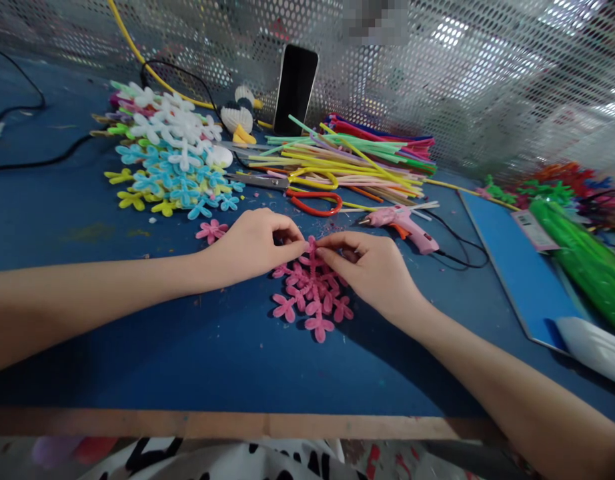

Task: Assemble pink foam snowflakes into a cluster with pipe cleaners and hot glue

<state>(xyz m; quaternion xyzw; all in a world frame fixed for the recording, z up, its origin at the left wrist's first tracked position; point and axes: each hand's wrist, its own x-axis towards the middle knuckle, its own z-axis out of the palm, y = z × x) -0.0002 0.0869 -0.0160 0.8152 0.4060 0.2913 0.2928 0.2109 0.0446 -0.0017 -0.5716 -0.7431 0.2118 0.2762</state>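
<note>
A pink fuzzy snowflake [313,288] with looped petal tips lies on the blue table [227,360], in front of me. My left hand [255,243] pinches its top petal tip from the left, thumb and forefinger together. From the right, my right hand [370,267] closes thumb and forefinger on the same top tip, close to the left fingertips. A small loose pink piece [211,231] rests just beyond my left wrist.
White, blue and yellow fuzzy shapes [172,157] are heaped at the back left. Behind my hands are scissors [315,202], coloured stems [347,157], a pink glue gun [402,225] and a standing phone [296,90]. A blue board [517,267] and green bundle [582,260] lie right.
</note>
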